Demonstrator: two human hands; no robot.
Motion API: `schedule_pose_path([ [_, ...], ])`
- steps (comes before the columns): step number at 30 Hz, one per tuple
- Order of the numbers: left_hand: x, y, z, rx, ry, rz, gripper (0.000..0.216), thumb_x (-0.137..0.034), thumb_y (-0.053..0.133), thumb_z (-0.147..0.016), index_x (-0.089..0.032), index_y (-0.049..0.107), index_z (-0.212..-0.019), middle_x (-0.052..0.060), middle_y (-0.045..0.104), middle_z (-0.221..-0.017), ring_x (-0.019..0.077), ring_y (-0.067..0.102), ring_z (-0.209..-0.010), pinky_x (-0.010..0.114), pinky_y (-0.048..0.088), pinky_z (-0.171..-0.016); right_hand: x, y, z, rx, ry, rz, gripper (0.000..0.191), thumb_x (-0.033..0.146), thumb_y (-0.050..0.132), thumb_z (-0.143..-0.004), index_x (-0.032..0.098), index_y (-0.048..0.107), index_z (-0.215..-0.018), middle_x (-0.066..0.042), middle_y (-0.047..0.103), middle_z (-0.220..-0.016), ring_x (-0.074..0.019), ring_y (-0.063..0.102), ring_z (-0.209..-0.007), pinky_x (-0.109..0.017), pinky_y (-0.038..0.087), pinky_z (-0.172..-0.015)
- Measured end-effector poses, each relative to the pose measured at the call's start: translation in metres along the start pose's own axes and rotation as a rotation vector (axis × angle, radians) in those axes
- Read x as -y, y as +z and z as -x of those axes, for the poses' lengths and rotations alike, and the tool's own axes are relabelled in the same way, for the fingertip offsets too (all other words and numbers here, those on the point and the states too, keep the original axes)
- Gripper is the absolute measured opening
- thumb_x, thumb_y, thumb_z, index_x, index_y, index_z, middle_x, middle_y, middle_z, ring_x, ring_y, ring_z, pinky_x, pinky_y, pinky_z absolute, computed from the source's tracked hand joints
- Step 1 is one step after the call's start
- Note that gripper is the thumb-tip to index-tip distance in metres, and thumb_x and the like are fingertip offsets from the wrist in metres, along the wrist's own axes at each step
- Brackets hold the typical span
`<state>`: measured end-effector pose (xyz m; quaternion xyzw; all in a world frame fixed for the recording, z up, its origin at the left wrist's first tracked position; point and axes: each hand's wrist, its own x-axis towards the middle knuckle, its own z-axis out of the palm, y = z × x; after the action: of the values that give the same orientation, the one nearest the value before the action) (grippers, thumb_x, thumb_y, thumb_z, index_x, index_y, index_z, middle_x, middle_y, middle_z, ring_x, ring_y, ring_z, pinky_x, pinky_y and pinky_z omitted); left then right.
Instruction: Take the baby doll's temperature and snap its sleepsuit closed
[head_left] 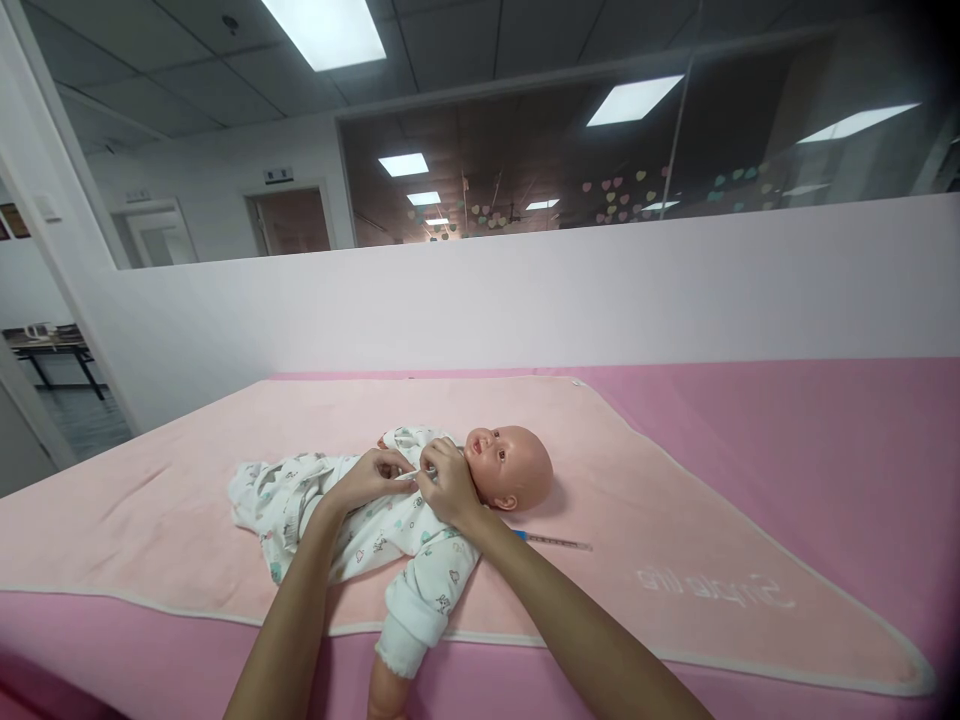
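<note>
Two hands, one doll, one white strip

Head view: one baby doll at centre-bottom, lying on its back, head toward frame right, in a white printed outfit. Left hand and right hand, both over the doll's chest, fingertips pinching one white strip between them. One thin blue-ended stick right of centre, near the doll's head. One peach blanket underneath, on one pink surface. One table at left edge.
</note>
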<state>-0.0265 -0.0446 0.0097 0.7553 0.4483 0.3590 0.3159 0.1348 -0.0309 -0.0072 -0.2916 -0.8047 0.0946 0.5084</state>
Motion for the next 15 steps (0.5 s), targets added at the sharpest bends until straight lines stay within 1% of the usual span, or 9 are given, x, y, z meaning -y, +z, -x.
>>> schedule_pose_path([
  [5, 0.0008, 0.0003, -0.0007, 0.004, -0.02, 0.057, 0.024, -0.034, 0.066, -0.064, -0.011, 0.068, -0.07, 0.002, 0.06, -0.067, 0.0096, 0.045, -0.059, 0.02, 0.035, -0.054, -0.0011, 0.0012, 0.0, 0.009, 0.017, -0.006, 0.014, 0.009, 0.045, -0.063, 0.019, 0.037, -0.057, 0.0, 0.045, -0.066, -0.0144, 0.041, -0.07, -0.025, 0.032, -0.061],
  [10, 0.0016, -0.0012, 0.0001, 0.039, -0.037, 0.094, 0.03, -0.038, 0.065, -0.064, -0.01, 0.067, -0.077, 0.004, 0.059, -0.07, 0.0106, 0.047, -0.062, 0.02, 0.036, -0.055, -0.0018, 0.0027, -0.0005, 0.014, 0.015, 0.024, 0.014, 0.009, 0.046, -0.063, 0.019, 0.038, -0.057, 0.0, 0.046, -0.065, -0.0142, 0.041, -0.069, -0.025, 0.031, -0.062],
  [15, 0.0008, -0.002, 0.0013, 0.041, -0.044, 0.141, 0.031, -0.038, 0.067, -0.063, -0.01, 0.065, -0.076, 0.004, 0.058, -0.072, 0.0112, 0.048, -0.064, 0.02, 0.037, -0.056, -0.002, 0.0043, -0.0006, 0.001, 0.03, 0.073, 0.011, 0.011, 0.046, -0.066, 0.019, 0.04, -0.061, 0.0, 0.048, -0.067, -0.0138, 0.042, -0.068, -0.025, 0.031, -0.061],
])
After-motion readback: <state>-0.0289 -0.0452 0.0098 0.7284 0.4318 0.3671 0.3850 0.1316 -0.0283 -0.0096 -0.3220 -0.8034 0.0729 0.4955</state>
